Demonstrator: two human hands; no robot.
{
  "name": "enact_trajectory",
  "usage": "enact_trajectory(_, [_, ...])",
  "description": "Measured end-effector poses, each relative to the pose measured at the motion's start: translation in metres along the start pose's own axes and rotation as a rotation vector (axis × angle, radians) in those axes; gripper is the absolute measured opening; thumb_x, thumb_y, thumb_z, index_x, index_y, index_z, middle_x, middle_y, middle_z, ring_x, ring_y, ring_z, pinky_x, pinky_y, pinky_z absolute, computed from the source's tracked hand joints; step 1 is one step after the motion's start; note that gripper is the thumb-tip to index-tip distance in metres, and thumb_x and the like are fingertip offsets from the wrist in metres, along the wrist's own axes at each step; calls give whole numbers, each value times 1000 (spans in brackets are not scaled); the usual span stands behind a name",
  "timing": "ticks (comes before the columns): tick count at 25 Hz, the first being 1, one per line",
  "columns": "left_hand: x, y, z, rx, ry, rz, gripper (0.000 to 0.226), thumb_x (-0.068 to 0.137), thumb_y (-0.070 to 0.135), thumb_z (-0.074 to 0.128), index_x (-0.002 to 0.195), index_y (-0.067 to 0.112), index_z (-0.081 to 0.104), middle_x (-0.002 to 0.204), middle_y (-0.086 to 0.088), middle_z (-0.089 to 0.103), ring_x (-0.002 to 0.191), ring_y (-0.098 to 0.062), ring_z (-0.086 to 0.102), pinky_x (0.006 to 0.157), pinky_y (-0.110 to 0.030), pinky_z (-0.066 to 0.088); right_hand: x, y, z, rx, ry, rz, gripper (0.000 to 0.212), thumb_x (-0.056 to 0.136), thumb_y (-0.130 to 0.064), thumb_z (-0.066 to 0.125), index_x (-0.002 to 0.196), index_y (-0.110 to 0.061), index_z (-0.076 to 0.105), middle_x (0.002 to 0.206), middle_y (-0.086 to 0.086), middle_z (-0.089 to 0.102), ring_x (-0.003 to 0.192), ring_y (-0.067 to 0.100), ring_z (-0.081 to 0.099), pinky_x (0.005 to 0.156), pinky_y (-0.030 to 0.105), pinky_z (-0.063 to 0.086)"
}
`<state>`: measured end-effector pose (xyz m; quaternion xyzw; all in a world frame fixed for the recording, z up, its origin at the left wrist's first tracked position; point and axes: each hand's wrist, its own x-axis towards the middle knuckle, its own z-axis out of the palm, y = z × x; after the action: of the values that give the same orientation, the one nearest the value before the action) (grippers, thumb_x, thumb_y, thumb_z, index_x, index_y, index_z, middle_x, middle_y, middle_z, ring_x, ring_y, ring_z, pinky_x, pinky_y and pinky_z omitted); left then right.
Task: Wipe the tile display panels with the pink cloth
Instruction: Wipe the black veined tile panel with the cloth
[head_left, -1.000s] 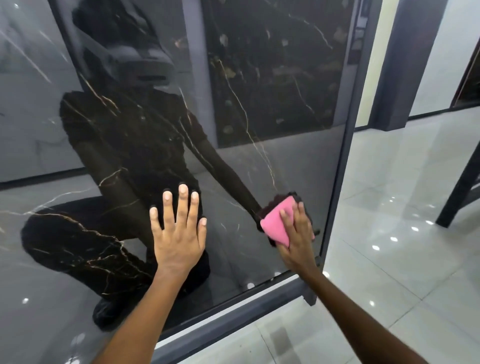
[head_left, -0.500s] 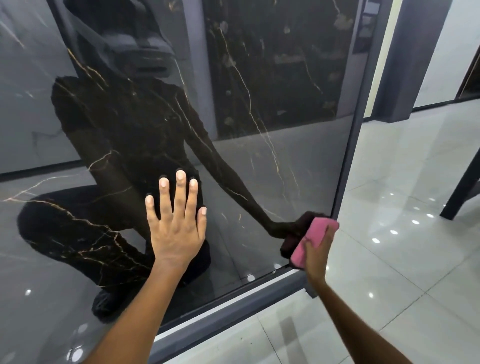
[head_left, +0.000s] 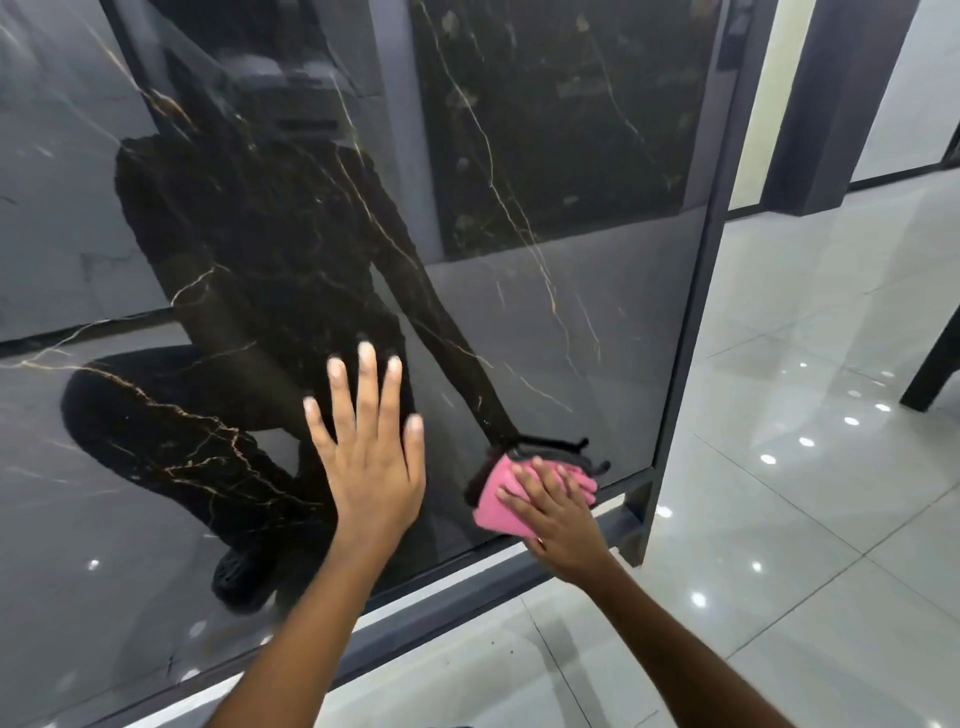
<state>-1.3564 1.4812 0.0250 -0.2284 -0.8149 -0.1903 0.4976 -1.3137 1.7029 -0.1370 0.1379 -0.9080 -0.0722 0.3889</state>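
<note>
A glossy black tile display panel (head_left: 571, 312) with gold veins fills most of the view and mirrors a crouching person. My left hand (head_left: 366, 457) lies flat on it with fingers spread, holding nothing. The pink cloth (head_left: 498, 501) is pressed against the panel's lower right corner, just above the bottom frame. My right hand (head_left: 558, 512) lies over the cloth with fingers spread across it, covering its right part.
A dark metal frame (head_left: 685, 312) borders the panel on the right and along the bottom. Glossy white floor tiles (head_left: 805, 493) lie to the right. A dark post (head_left: 930, 369) stands at the right edge, and a grey pillar (head_left: 831, 104) at the back.
My right hand with the cloth swung out to the panel's right edge, then came back left and down to the lower right corner. My left hand has stayed flat on the panel.
</note>
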Motion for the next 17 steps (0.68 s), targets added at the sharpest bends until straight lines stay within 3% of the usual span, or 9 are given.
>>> enact_trajectory(2, [-36, -2, 9, 47, -68, 47, 56, 104, 39, 18, 157, 24, 5, 164, 2, -7, 150, -18, -11, 117, -48, 0, -19, 25, -11, 10, -67, -53, 102, 77, -26, 69, 155, -30, 3, 163, 2, 2, 149, 22, -6, 114, 47, 13])
enact_trajectory(3, [-47, -8, 17, 101, -87, 86, 55, 105, 40, 13, 156, 24, 0, 163, 3, -11, 150, -19, -12, 117, -50, 2, -5, 42, -24, 32, -16, -33, 101, 78, -25, 67, 155, -28, 2, 161, 8, 8, 149, 22, -7, 114, 48, 14])
enact_trajectory(6, [-52, -21, 35, 218, -53, 76, 56, 106, 40, 12, 156, 20, -2, 163, -1, -12, 149, -25, -13, 117, -49, -5, 87, 113, -79, 325, 342, 433, 86, 80, -17, 58, 154, -19, 15, 155, 25, 20, 147, 28, 8, 120, 35, 9])
enact_trajectory(8, [-54, -20, 42, 232, -8, 98, 57, 106, 39, 15, 157, 18, 0, 163, -3, -10, 150, -27, -11, 118, -49, -7, 122, 151, -100, 431, 557, 737, 74, 83, -21, 53, 150, -17, 22, 156, 20, 20, 144, 26, 19, 118, 24, 16])
enact_trajectory(10, [-58, -24, 46, 243, 32, 122, 58, 106, 38, 18, 157, 16, 2, 164, -5, -8, 150, -28, -10, 118, -50, -6, 106, 151, -82, 427, 606, 830, 74, 83, -21, 54, 150, -21, 21, 157, 14, 20, 144, 26, 21, 118, 30, 22])
enact_trajectory(11, [-58, -25, 47, 268, 50, 134, 59, 106, 38, 19, 157, 15, 2, 164, -6, -8, 150, -29, -9, 118, -51, -5, 88, 139, -63, 482, 617, 885, 76, 84, -17, 55, 151, -21, 19, 158, 14, 18, 145, 25, 20, 118, 29, 21])
enact_trajectory(13, [-54, -26, 50, 314, 68, 147, 59, 105, 37, 20, 157, 13, 2, 163, -8, -8, 149, -31, -9, 117, -52, -5, 55, 88, -24, 744, 611, 1213, 75, 91, -16, 55, 153, -16, 13, 160, 12, 12, 146, 22, 17, 117, 18, 13])
enact_trajectory(15, [-56, -26, 51, 326, 73, 152, 60, 105, 37, 21, 157, 13, 1, 163, -8, -9, 149, -31, -11, 117, -52, -5, 44, 13, 3, 1011, 552, 1547, 77, 94, -32, 53, 153, -19, 5, 162, 6, 4, 147, 15, 12, 120, 28, 11])
enact_trajectory(17, [-58, -26, 52, 323, 82, 161, 62, 104, 37, 24, 157, 14, 1, 163, -7, -10, 149, -31, -12, 117, -52, -6, 44, -74, 8, 997, 375, 1332, 81, 94, -52, 46, 153, -24, -2, 162, 1, -8, 145, 2, -2, 122, 34, 3])
